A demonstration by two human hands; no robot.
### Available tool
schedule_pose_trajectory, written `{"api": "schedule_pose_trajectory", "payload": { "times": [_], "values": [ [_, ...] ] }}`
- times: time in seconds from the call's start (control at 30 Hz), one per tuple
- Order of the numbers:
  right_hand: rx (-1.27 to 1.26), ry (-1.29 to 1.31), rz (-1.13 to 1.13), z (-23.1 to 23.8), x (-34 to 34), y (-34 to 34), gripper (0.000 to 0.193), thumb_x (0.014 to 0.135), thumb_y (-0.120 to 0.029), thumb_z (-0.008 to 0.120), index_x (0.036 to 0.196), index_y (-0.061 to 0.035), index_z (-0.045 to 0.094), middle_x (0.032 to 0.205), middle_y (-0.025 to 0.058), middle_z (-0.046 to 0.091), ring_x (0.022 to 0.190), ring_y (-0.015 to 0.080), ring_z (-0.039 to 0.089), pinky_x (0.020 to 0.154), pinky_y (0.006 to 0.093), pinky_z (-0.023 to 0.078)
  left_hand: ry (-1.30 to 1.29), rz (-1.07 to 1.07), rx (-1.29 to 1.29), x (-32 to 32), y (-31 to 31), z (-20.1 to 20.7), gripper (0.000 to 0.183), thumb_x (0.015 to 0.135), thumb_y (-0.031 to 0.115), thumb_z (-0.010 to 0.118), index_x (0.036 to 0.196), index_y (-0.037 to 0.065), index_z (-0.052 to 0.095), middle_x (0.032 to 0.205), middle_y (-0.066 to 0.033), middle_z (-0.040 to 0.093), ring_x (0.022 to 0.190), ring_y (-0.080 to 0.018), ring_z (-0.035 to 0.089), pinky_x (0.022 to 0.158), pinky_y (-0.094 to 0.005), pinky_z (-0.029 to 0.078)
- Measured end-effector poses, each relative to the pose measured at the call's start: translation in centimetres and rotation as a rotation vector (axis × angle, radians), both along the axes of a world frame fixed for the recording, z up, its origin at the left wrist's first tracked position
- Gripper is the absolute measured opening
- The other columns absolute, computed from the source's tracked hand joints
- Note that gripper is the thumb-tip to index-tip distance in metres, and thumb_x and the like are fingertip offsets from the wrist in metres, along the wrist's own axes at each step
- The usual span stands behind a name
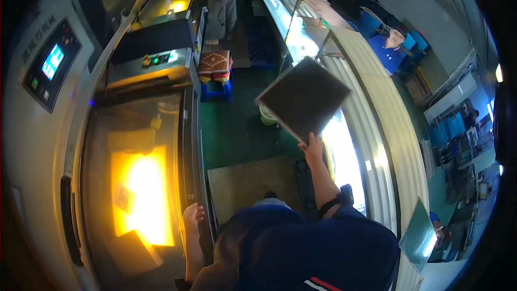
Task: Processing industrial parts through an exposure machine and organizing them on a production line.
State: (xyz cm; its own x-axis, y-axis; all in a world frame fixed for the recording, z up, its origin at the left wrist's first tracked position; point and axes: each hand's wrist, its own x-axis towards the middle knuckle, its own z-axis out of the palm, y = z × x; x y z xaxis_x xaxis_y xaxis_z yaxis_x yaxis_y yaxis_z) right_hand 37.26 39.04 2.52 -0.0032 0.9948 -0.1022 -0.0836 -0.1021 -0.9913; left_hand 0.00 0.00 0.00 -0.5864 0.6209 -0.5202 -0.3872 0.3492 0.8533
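My right hand (312,150) grips a dark, square, flat panel (305,97) by its near edge. The panel is held up at a tilt over the aisle, in front of the lit bench on the right. My left hand (193,216) is beside the front edge of the machine bed (99,145) on the left. Its fingers are loosely bent and slightly apart, and nothing shows in them. Yellow light (145,188) glows from that bed, where several flat pieces lie, among them a pale sheet (134,253) at the near end.
A control panel with a lit screen (53,62) is on the left machine. Ahead are a blue stool with a patterned cushion (215,63), a pale green bucket (267,116) and a standing person (222,5). Past the bench, another person (386,51) wears blue. A glass sheet (417,231) leans at right.
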Motion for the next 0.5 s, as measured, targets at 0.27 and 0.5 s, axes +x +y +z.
{"api": "schedule_pose_trajectory", "payload": {
  "times": [0.27, 0.5],
  "values": [
    [0.008, 0.57, -0.215, -6.2, 15.5, 16.4, 0.04, 0.102, -0.024, 0.05, 0.127, 0.0069, 0.044, 0.104, 0.02, 0.066, 0.083, 0.0203, 0.065, 0.061, 0.0298, 0.05, 0.013, 0.052, 0.137, 9.2, 8.5, 0.1, 0.02, 0.081, 0.003, 0.044, 0.091, 0.001, 0.061, 0.073, -0.0071, 0.057, 0.057, -0.0141, 0.053, 0.053, -0.0258, 0.048],
    [-0.334, 0.526, -0.179, -2.7, 13.5, 12.2, 0.032, 0.094, -0.023, 0.051, 0.123, -0.0087, 0.056, 0.104, 0.0034, 0.069, 0.06, 0.0084, 0.055, 0.04, 0.0183, 0.033, -0.177, -0.311, 0.127, 15.1, 14.4, -0.3, 0.019, 0.082, -0.003, 0.037, 0.08, 0.0, 0.056, 0.063, -0.0054, 0.05, 0.048, -0.0125, 0.044, 0.046, -0.0266, 0.041]
  ]
}}
